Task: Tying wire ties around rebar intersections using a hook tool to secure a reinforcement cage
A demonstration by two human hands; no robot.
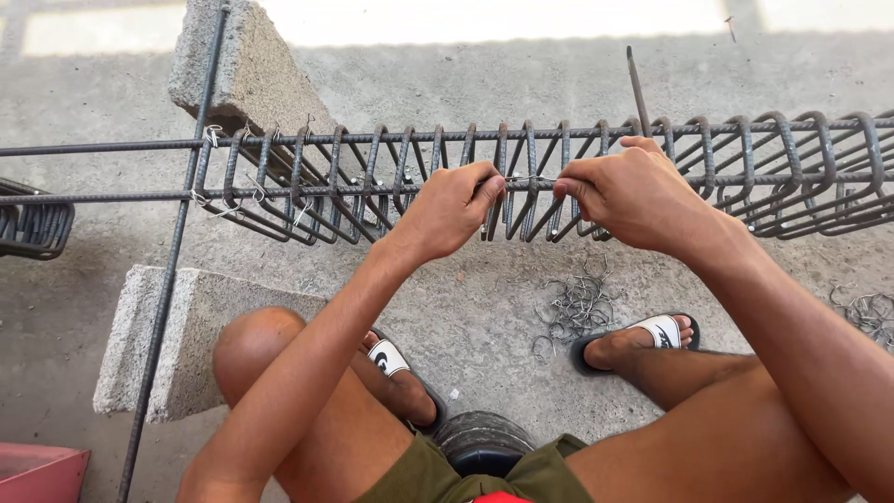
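Note:
A rebar cage [372, 177] of long bars and many bent stirrups runs left to right in front of me. My left hand [449, 210] pinches one end of a thin tie wire [529, 179] at the near long bar. My right hand [633, 191] pinches the wire's other end, and a thin metal tool [637, 88] sticks up from behind its fingers. The wire stretches between both hands across a stirrup. Both fists are closed over the wire ends.
Two concrete blocks [244, 70] [172, 340] lie under the cage at left. A loose rebar [168, 279] runs diagonally down the left. Cut tie wires [575, 307] litter the concrete floor by my sandalled feet. More wires [866, 312] lie at right. A red object [37, 470] sits bottom left.

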